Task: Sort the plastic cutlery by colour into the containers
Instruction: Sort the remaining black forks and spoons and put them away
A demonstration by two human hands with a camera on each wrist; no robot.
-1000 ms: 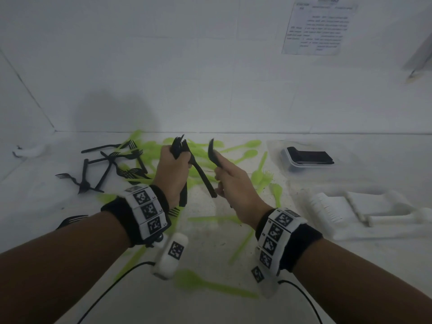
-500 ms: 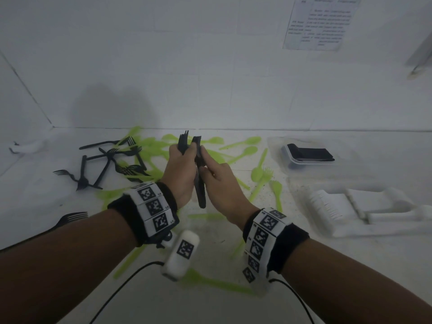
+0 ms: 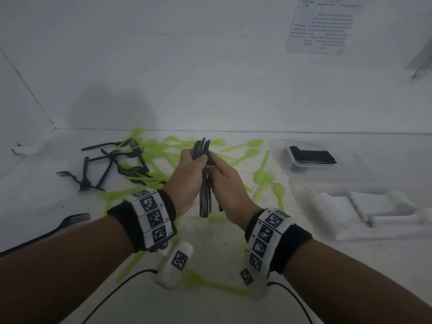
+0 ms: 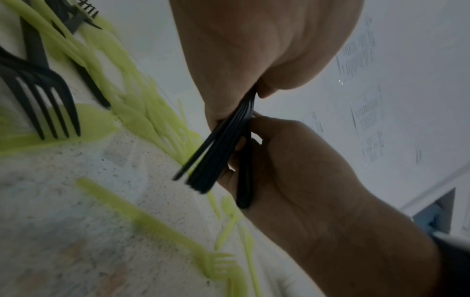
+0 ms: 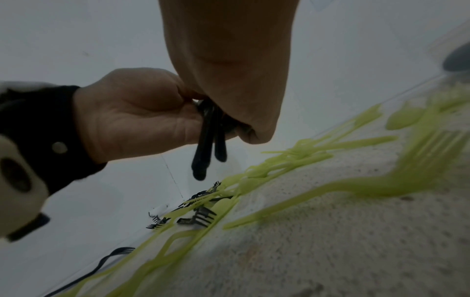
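Both our hands meet above the middle of the white speckled tabletop [image 3: 210, 237]: our left hand [image 3: 187, 181] is wrapped round a bundle of black plastic forks [image 3: 204, 195], tines up and handles hanging down, and our right hand [image 3: 228, 183] pinches the same bundle from the other side, thumb pressed to it. From the left wrist view the black handles fan out slightly below the grip. Loose black plastic forks [image 3: 112, 164] lie crossed on the table to the left, well apart from the hands. Lime-green plastic spoons and forks [image 3: 254, 152] are scattered behind and beneath the hands. To the right sits a clear plastic container [image 3: 304, 160] holding something black, and nearer us a white tray [image 3: 346, 228] of white plastic cutlery.
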